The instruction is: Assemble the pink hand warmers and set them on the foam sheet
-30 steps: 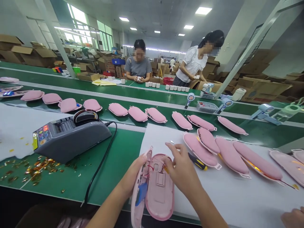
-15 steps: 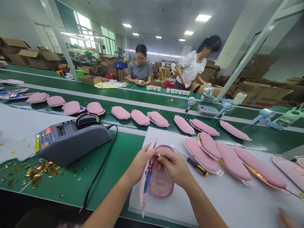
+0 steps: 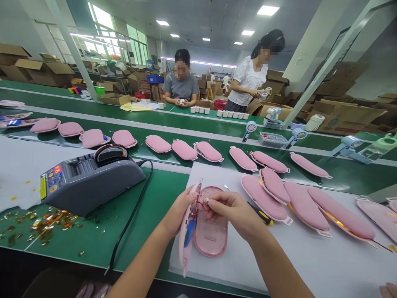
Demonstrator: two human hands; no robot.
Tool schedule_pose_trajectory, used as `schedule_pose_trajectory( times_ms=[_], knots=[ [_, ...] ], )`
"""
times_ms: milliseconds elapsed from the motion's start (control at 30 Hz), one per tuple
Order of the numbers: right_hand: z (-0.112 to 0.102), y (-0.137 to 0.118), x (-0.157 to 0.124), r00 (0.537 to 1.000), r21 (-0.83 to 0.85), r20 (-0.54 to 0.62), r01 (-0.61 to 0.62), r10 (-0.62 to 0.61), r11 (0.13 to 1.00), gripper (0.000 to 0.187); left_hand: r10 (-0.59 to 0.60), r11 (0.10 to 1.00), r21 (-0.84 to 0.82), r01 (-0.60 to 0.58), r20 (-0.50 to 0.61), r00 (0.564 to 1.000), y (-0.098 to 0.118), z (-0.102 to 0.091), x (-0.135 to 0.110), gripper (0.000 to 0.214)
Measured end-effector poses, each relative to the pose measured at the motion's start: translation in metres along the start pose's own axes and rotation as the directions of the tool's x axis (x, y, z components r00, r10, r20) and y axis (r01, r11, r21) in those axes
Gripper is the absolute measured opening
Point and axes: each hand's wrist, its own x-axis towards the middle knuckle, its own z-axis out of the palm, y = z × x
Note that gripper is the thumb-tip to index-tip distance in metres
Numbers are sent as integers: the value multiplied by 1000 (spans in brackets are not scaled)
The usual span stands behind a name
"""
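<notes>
My left hand grips a pink oval shell and holds it on edge, its inner side turned right. A blue part and red wires show inside that shell. My right hand pinches a small white connector on the end of a red wire. Beneath the hands, a translucent pink oval tray-like cover lies on the white sheet. A screwdriver with a black and yellow handle lies to the right, partly hidden by my right hand.
A grey tape dispenser with a black cable stands at left, near scattered amber tape scraps. Several pink padded shells lie to the right and along the green bench. Two people work across it. Another person's fingers show at lower right.
My right hand has drawn the white connector slightly away from the shell, so more red wire shows. The standing person across the bench has raised a white item.
</notes>
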Motion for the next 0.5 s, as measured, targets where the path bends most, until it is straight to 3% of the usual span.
schedule_pose_trajectory(
  times_ms=[100,233,500],
  knots=[
    [1,-5,-2,998,-28,12,-57,58,998,23,-14,1000,20,14,-14,1000,0,-1,-2,40],
    [7,-9,-1,993,-202,-61,-107,96,974,10,-12,999,53,13,-6,1000,1,1,-2,46],
    [8,-12,3,997,-523,-45,32,-65,852,10,42,981,192,-34,-39,998,1,6,-3,49]
  ],
)
